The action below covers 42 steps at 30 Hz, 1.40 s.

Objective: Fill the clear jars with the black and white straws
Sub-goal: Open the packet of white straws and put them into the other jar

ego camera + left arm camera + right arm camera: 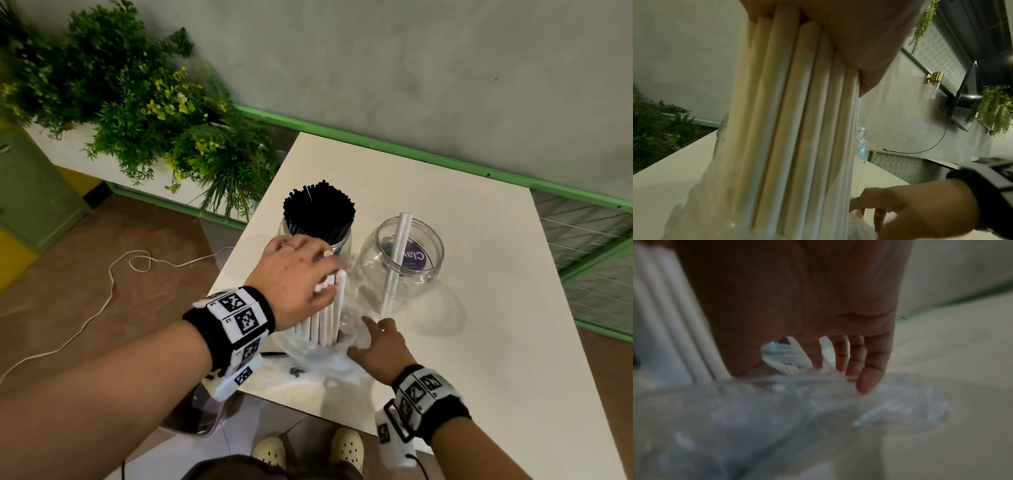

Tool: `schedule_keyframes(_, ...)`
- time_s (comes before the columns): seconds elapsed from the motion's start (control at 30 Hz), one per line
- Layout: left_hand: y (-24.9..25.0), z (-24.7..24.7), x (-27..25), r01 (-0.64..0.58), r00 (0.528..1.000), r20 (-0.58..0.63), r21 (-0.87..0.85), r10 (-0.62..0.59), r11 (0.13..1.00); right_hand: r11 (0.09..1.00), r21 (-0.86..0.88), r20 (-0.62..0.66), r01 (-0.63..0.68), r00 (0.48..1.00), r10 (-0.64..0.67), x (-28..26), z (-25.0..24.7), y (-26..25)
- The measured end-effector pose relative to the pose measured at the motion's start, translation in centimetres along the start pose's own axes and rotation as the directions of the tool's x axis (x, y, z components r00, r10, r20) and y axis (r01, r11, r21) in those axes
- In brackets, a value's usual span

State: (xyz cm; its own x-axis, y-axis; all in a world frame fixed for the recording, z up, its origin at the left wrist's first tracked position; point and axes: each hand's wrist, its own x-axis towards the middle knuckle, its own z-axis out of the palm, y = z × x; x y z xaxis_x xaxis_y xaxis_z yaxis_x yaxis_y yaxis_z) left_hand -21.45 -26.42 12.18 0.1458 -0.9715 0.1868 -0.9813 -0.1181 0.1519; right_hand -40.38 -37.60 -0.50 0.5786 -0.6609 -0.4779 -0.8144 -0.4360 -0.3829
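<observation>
A bundle of white straws (325,318) (793,129) (674,321) stands upright in a crumpled clear plastic bag (329,356) (797,410) near the table's front edge. My left hand (322,274) (859,40) grips the bundle's top from above. My right hand (373,335) (910,207) (857,360) reaches in beside it, its straight fingers touching the bag. Behind, one clear jar (342,246) is packed with black straws (318,212). To its right, a second clear jar (400,263) (862,146) holds two white straws (399,246) leaning on its rim.
The white table (479,342) stands against a grey wall with a green rail. A loose black straw (274,354) lies by the bag near the front edge. Plants (137,102) fill the far left; a white cord (113,274) lies on the floor.
</observation>
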Motion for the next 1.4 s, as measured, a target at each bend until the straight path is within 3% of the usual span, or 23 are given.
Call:
schedule_keyframes(0.07,0.0,0.0,0.2,0.001,1.000,0.008,0.011,-0.001,1.000,0.993,0.098,0.017,-0.068,0.998,0.067,0.5,-0.2,-0.5)
schedule_keyframes(0.27,0.2,0.1,0.2,0.015,1.000,0.005,0.014,-0.015,1.000,0.992,0.031,-0.091,-0.123,0.988,0.126,1.1,0.7,-2.1)
schedule_keyframes(0.37,0.1,0.0,0.3,0.036,0.999,0.000,-0.001,-0.036,0.999,0.951,0.306,-0.197,-0.032,0.976,0.096,1.1,0.5,-1.3)
schedule_keyframes(0.47,-0.5,0.0,0.1,0.059,0.998,-0.029,-0.024,-0.060,0.998,0.768,0.640,-0.248,0.025,0.953,0.175,0.1,0.9,-0.5)
schedule_keyframes(0.6,-0.6,0.0,-0.3,0.027,0.999,-0.023,-0.021,-0.028,0.999,0.469,0.883,-0.090,-0.010,0.977,0.191,-0.3,1.7,0.7)
schedule_keyframes(0.63,-0.4,0.1,-0.4,0.012,1.000,-0.019,-0.016,-0.012,1.000,0.438,0.898,-0.065,-0.025,0.980,0.189,-0.2,1.7,1.1)
schedule_keyframes(0.67,-0.1,0.1,-0.4,0.002,1.000,-0.017,-0.012,-0.002,1.000,0.475,0.879,-0.065,-0.036,0.979,0.194,0.0,1.6,1.5)
schedule_keyframes(0.73,0.2,0.1,-0.3,-0.008,1.000,-0.019,-0.007,0.008,1.000,0.706,0.708,-0.144,-0.019,0.975,0.170,0.4,1.4,2.2)
schedule_keyframes(0.8,0.2,0.1,-0.4,-0.015,1.000,-0.024,-0.007,0.015,1.000,0.932,0.361,-0.261,0.015,0.961,0.086,0.3,1.2,2.4)
schedule_keyframes(0.83,0.2,0.1,-0.4,-0.018,1.000,-0.022,-0.009,0.018,1.000,0.983,0.158,-0.342,0.094,0.939,-0.034,0.3,1.2,2.4)
schedule_keyframes(0.87,0.2,0.1,-0.4,-0.020,1.000,-0.019,-0.011,0.019,1.000,0.977,-0.029,-0.370,0.211,0.906,-0.206,0.3,1.2,2.2)
schedule_keyframes(0.93,0.3,0.1,-0.4,-0.019,1.000,-0.017,-0.014,0.019,1.000,0.867,-0.272,-0.317,0.417,0.812,-0.490,0.1,1.1,2.0)
schedule_keyframes(0.97,0.3,0.2,-0.4,-0.019,1.000,-0.020,-0.013,0.019,1.000,0.812,-0.333,-0.252,0.480,0.784,-0.567,0.1,0.8,2.0)
schedule_keyframes(1.0,0.5,0.2,-0.4,-0.023,0.999,-0.025,-0.008,0.023,1.000,0.789,-0.352,-0.178,0.504,0.791,-0.585,0.0,0.4,1.9)
schedule_keyframes(1.1,0.9,0.4,-0.5,-0.042,0.998,-0.047,-0.001,0.042,0.999,0.861,-0.288,-0.051,0.419,0.891,-0.450,-0.5,-0.6,1.4)
schedule_keyframes(1.2,1.3,0.6,-0.6,-0.061,0.996,-0.071,-0.007,0.060,0.998,0.929,-0.236,0.075,0.284,0.959,-0.274,-0.8,-1.0,0.8)
schedule_keyframes(1.33,1.4,0.4,-0.4,-0.069,0.995,-0.066,-0.009,0.068,0.998,0.959,-0.203,0.220,0.199,0.963,-0.154,-1.2,-1.2,0.2)
schedule_keyframes(1.4,1.2,0.2,-0.3,-0.060,0.997,-0.055,-0.012,0.059,0.998,0.953,-0.220,0.183,0.210,0.968,-0.171,-1.7,-1.4,0.1)
